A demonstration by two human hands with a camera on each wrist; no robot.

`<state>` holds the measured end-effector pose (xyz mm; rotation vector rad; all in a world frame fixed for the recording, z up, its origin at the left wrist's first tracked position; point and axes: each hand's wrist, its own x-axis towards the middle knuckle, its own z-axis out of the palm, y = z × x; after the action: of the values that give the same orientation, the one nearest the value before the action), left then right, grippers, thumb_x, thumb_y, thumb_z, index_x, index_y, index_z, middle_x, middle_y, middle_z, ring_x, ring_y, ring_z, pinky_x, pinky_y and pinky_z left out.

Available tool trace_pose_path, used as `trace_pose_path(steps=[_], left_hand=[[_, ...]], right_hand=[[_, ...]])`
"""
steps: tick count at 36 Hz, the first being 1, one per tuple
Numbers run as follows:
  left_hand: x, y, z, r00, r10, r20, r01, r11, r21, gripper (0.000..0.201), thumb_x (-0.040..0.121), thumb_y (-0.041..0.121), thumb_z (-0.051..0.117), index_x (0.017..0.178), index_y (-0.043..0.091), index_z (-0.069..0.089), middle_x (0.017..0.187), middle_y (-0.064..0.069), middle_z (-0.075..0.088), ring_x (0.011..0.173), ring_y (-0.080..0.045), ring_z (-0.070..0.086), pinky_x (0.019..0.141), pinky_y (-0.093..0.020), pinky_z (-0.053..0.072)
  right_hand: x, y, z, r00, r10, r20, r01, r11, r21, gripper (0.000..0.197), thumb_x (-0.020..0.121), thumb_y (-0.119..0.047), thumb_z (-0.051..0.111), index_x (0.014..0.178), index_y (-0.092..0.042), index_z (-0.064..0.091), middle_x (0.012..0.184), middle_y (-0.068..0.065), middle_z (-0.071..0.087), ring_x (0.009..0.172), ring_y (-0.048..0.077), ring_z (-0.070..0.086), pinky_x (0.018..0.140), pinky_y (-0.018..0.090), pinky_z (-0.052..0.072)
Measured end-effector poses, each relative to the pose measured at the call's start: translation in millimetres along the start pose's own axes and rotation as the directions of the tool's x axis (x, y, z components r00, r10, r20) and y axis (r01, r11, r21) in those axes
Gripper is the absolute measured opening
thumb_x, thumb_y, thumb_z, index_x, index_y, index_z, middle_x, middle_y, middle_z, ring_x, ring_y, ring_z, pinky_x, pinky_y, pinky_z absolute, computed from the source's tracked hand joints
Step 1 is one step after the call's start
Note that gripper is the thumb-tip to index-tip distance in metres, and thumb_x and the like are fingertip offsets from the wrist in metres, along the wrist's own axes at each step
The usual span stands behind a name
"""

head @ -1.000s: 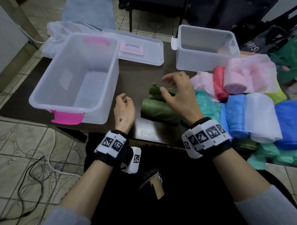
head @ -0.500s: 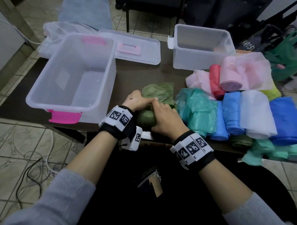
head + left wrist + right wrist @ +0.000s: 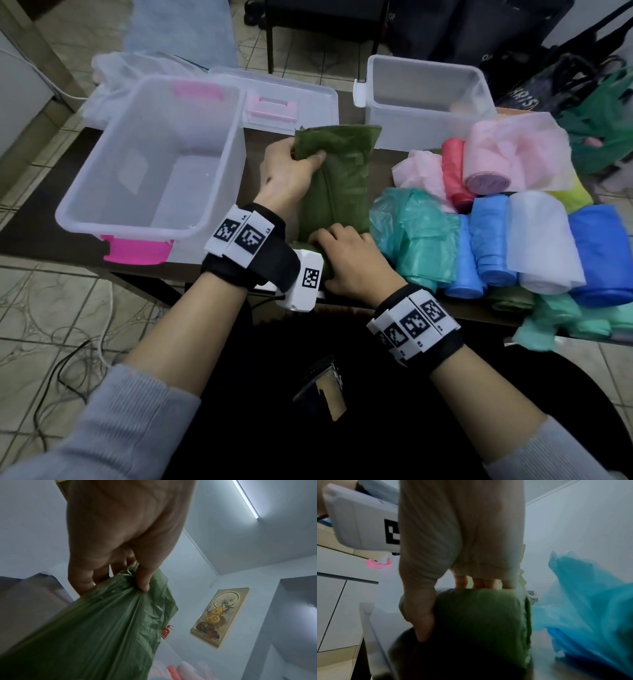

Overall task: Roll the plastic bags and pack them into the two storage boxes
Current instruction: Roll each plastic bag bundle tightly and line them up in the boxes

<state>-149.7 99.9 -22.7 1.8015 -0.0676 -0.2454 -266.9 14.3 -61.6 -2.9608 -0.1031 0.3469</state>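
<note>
Green film is stretched along the table [image 3: 144, 274] just right of the big box [image 3: 150, 164]: the green bag [image 3: 337, 181] lies with its far edge toward the small box [image 3: 424, 99] and its near end already wound into a roll. The left hand [image 3: 286, 174] pinches the bag's left edge partway up, thumb on top and fingers under, as the left wrist view shows the film bunched between thumb [image 3: 143, 580] and fingers. The right hand [image 3: 352, 263] curls over the rolled near end, fingers across the top and thumb down the side.

The step in hand looks like rolling this bag. To do it well, I would keep the left pull gentle and straight, away from the roll, so the film stays flat and the edges line up. The right hand should turn the roll evenly, squeezing air out as it goes. Slack or a skewed pull would probably give a loose, cone-shaped roll. Both boxes look empty, so packing has barely begun; the teal bag [image 3: 416, 236] lies loose right of the green one.
</note>
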Motion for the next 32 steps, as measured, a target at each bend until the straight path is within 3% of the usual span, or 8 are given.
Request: trace_pose_path(steps=[4,7,9,13,18,22,28,32], left_hand=[[-1,2,2,0.982,0.140,-0.124,-0.095,0.945,0.314,0.043,0.084,0.025,0.067,0.122,0.014,0.051,0.126,-0.007,0.053,0.118,-0.022,0.049,0.102,-0.031,0.039],[-13,4,7,0.945,0.326,-0.007,-0.206,0.614,0.762,0.053,0.086,0.023,0.063,0.131,0.010,0.038,0.135,-0.014,0.035,0.123,-0.030,0.034,0.098,-0.037,0.034],[-11,-2,11,0.960,0.213,0.179,-0.266,0.512,0.817,0.047,0.089,0.021,0.060,0.131,0.011,0.042,0.136,-0.015,0.037,0.124,-0.032,0.035,0.097,-0.039,0.035],[-4,-15,14,0.879,-0.175,0.444,-0.275,0.574,0.771,0.048,0.094,0.022,0.056,0.140,0.021,0.042,0.145,-0.009,0.041,0.131,-0.027,0.040,0.102,-0.032,0.036],[3,-23,21,0.781,-0.228,0.582,-0.408,0.519,0.751,0.057,0.098,0.022,0.048,0.149,0.029,0.024,0.159,-0.002,0.005,0.146,-0.025,0.006,0.117,-0.037,0.009],[4,-26,24,0.726,-0.366,0.582,-0.432,0.415,0.801,0.054,0.101,0.038,0.035,0.150,0.033,0.013,0.159,-0.003,-0.004,0.147,-0.025,-0.001,0.119,-0.042,0.005],[7,-33,20,0.739,-0.436,0.513,-0.415,0.305,0.857,0.058,0.102,0.042,0.029,0.151,0.028,0.002,0.158,-0.008,-0.012,0.146,-0.028,-0.004,0.118,-0.047,0.007],[5,-42,12,0.782,-0.406,0.474,-0.341,0.358,0.869,0.065,0.100,0.043,0.035,0.151,0.026,-0.001,0.158,-0.011,-0.012,0.146,-0.029,-0.006,0.118,-0.045,0.007]], right_hand=[[2,0,1,0.999,0.009,0.048,-0.010,1.000,0.028,0.070,0.076,-0.030,0.065,0.138,-0.022,0.032,0.128,0.004,0.045,0.120,0.026,0.041,0.097,0.040,0.032],[3,1,1,0.997,0.021,0.077,-0.025,0.998,0.054,0.073,0.076,-0.028,0.065,0.140,-0.019,0.031,0.130,0.005,0.044,0.123,0.025,0.040,0.100,0.041,0.033],[4,2,0,0.996,0.023,0.085,-0.028,0.998,0.055,0.070,0.077,-0.027,0.064,0.138,-0.018,0.033,0.129,0.004,0.044,0.123,0.024,0.039,0.099,0.042,0.033],[4,3,1,0.995,0.038,0.090,-0.040,0.999,0.027,0.065,0.075,-0.031,0.064,0.133,-0.016,0.037,0.130,0.004,0.042,0.123,0.025,0.038,0.098,0.043,0.034],[2,3,2,0.994,0.064,0.092,-0.069,0.996,0.051,0.065,0.075,-0.033,0.065,0.129,-0.014,0.036,0.131,0.007,0.041,0.122,0.027,0.039,0.095,0.042,0.037],[4,0,2,0.991,0.063,0.119,-0.075,0.992,0.103,0.074,0.074,-0.030,0.069,0.137,-0.012,0.034,0.138,0.008,0.038,0.128,0.027,0.036,0.096,0.043,0.039],[4,3,-2,0.989,0.031,0.144,-0.040,0.998,0.056,0.074,0.075,-0.022,0.069,0.139,-0.017,0.031,0.148,0.005,0.029,0.131,0.026,0.033,0.101,0.044,0.033],[2,11,-1,0.997,0.001,0.078,0.001,1.000,-0.015,0.070,0.077,-0.017,0.062,0.139,-0.021,0.030,0.143,0.000,0.036,0.130,0.022,0.033,0.103,0.043,0.028]])
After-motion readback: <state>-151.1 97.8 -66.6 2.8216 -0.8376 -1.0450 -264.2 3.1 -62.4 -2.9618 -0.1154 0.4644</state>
